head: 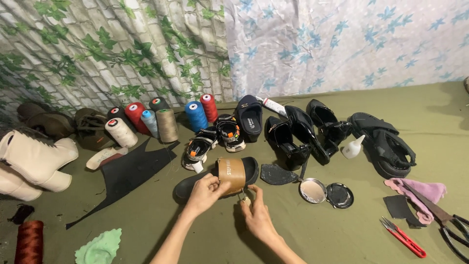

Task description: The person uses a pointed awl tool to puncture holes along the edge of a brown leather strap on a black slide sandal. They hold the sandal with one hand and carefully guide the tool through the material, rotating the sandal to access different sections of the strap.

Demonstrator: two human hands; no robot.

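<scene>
Left hand point(204, 191) is closed in a pinch on the tan strap point(231, 174) of the black slide sandal point(217, 180), which lies on the green cloth point(342, 239) before the person. Right hand point(257, 215) grips a small tool point(243, 197) at the strap's lower edge; I cannot tell which kind. To my judgement, the strap should be kept tight and the tool guided slowly, close to the edge.

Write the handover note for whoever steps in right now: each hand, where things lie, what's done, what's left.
Left hand: pinching the tan strap of the black slide sandal on the green cloth.
Right hand: holding a small tool at the strap's lower edge.
Open tin and its lid lie to the right; red snips further right.
Done: cannot tell.
Left: strap edge in hand.
</scene>
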